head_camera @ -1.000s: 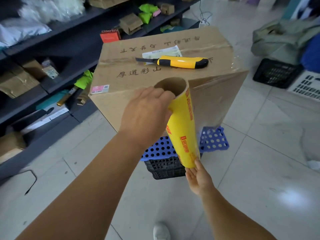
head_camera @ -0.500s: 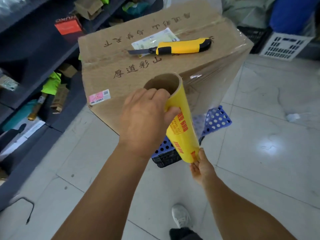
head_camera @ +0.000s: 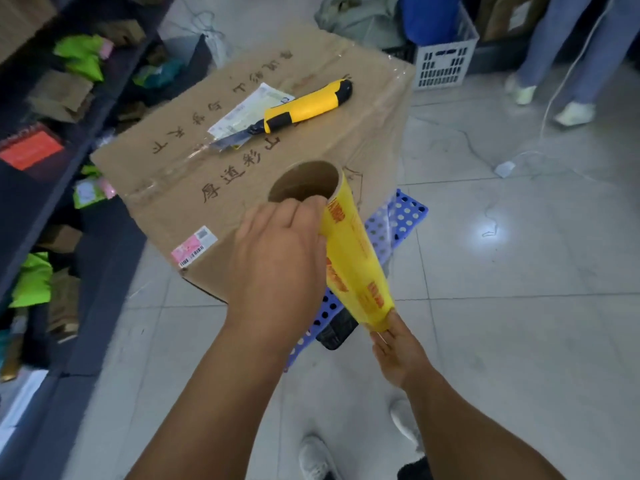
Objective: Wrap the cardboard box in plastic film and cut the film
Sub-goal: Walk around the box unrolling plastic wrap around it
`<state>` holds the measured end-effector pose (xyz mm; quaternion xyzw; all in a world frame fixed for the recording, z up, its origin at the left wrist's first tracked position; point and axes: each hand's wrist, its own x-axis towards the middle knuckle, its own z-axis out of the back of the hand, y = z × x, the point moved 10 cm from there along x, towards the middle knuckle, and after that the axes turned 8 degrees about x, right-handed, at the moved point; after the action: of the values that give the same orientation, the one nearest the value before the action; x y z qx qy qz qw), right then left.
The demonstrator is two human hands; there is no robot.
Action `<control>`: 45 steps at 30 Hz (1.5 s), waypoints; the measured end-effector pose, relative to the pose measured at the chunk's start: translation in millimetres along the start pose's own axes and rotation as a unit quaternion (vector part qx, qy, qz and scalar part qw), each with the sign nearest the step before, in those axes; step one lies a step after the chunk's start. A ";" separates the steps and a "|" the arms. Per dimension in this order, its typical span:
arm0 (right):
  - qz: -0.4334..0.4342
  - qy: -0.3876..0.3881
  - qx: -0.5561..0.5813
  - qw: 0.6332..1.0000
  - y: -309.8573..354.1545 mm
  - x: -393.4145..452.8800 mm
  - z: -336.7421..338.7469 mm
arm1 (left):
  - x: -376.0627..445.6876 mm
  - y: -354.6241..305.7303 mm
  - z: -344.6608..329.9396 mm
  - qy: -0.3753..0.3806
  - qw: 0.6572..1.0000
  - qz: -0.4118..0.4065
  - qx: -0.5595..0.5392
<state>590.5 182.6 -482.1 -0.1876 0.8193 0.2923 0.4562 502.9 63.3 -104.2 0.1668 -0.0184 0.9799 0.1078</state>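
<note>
A large cardboard box [head_camera: 194,174] with printed characters stands on a blue perforated crate [head_camera: 398,220]. Clear film clings to its right side. A yellow utility knife [head_camera: 304,103] with its blade out lies on the box top beside a paper label. I hold a yellow film roll [head_camera: 353,258] upright just in front of the box's near corner. My left hand [head_camera: 277,268] grips the roll's upper end, fingers hooked over the cardboard core's rim. My right hand [head_camera: 398,351] holds the roll's lower end from below.
Dark shelves [head_camera: 69,168] with small boxes and green bags run along the left. A white crate [head_camera: 446,60] and bundled fabric sit behind the box. Another person's legs [head_camera: 561,64] stand at the far right, with a white cable on the tiled floor. My shoes show at the bottom.
The view has swung rightward round the box, which now appears rotated. Both hands keep hold of the roll at the box's near corner.
</note>
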 end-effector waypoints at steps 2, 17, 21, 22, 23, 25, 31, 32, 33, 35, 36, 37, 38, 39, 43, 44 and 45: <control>0.019 -0.017 0.018 1.000 -8.1 -2.8 -3.1 | -3.5 4.2 4.1 -0.009 1.000 -0.022 -0.002; 0.061 0.002 0.036 0.998 -73.6 -45.2 -11.5 | -48.0 47.3 33.3 -0.003 0.999 -0.038 0.017; 0.062 0.008 0.026 0.998 -95.4 -51.6 -12.5 | -61.7 60.0 42.0 -0.001 0.999 -0.025 0.033; 0.062 0.010 0.025 0.998 -100.9 -52.5 -13.0 | -65.1 63.3 43.8 0.000 0.999 -0.023 0.041; 0.060 0.013 0.025 0.998 -106.5 -54.3 -14.1 | -68.6 66.4 45.7 0.001 0.999 -0.023 0.048; 0.056 0.019 0.029 0.998 -118.3 -57.4 -16.6 | -75.9 71.8 49.3 0.000 0.998 -0.025 0.057; 0.050 0.005 0.043 0.998 -153.7 -65.9 -17.9 | -96.6 87.4 58.8 -0.027 0.996 -0.046 0.070; 0.051 0.004 0.045 0.998 -159.3 -67.1 -19.8 | -99.8 90.2 59.4 -0.030 0.995 -0.055 0.072; 0.053 0.004 0.046 0.998 -164.5 -68.8 -23.0 | -102.8 93.9 59.3 -0.029 0.995 -0.062 0.074; 0.058 0.001 0.052 0.997 -175.8 -70.3 -28.7 | -108.5 104.7 59.0 -0.028 0.995 -0.069 0.071; 0.061 -0.001 0.056 0.997 -181.8 -70.0 -31.8 | -110.8 111.1 60.1 -0.034 0.995 -0.072 0.067; 0.066 -0.004 0.060 0.996 -187.7 -69.9 -35.4 | -112.8 117.7 61.8 -0.042 0.994 -0.077 0.060; 0.070 -0.008 0.063 0.996 -194.6 -68.7 -39.2 | -114.8 124.3 64.0 -0.053 0.994 -0.082 0.052; 0.073 -0.015 0.067 0.995 -202.0 -68.0 -42.7 | -117.0 130.7 65.7 -0.061 0.993 -0.089 0.046; 0.077 -0.026 0.079 0.994 -232.7 -66.9 -64.3 | -124.3 156.5 67.8 -0.064 0.991 -0.114 0.035; 0.079 -0.029 0.084 0.993 -238.8 -66.3 -69.6 | -125.7 162.8 68.3 -0.065 0.990 -0.119 0.031; 0.081 -0.034 0.089 0.992 -244.3 -66.1 -74.3 | -127.2 169.5 68.3 -0.068 0.989 -0.125 0.027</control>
<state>717.3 -48.4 -469.9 -0.0692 0.8386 0.2605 0.4734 605.2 -133.1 -81.8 0.2368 0.0218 0.9452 0.2236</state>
